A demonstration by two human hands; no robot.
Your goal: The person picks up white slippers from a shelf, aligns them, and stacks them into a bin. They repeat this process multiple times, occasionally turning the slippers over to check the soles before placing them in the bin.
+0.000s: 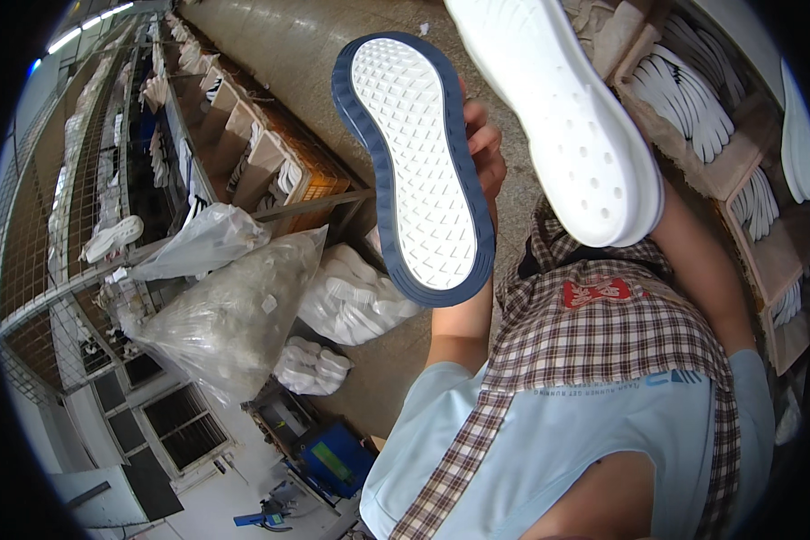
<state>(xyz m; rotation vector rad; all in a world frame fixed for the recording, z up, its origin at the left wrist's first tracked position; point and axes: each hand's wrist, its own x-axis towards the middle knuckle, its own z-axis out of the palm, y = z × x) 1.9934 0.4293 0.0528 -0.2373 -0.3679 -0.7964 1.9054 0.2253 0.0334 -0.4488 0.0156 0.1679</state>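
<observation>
My left hand (pixel 484 148) is closed on the edge of a shoe sole (pixel 414 166), which has a navy rim and a white patterned tread facing me. Beside it on the right, a white shoe sole (pixel 578 135) with small round dimples at its near end is held up in the air. My right forearm (pixel 697 261) runs up behind this white sole. The sole hides the fingers of my right hand. A small gap separates the two soles, and the white one runs off the top edge of the view.
On the right stand compartmented bins (pixel 693 171) with stacked white soles. Across the aisle, a wire-mesh rack (pixel 54 216) and an orange crate (pixel 319 187) line the left. Clear plastic bags (pixel 234 306) of white pieces sit on the floor (pixel 378 373), near a blue machine (pixel 335 457).
</observation>
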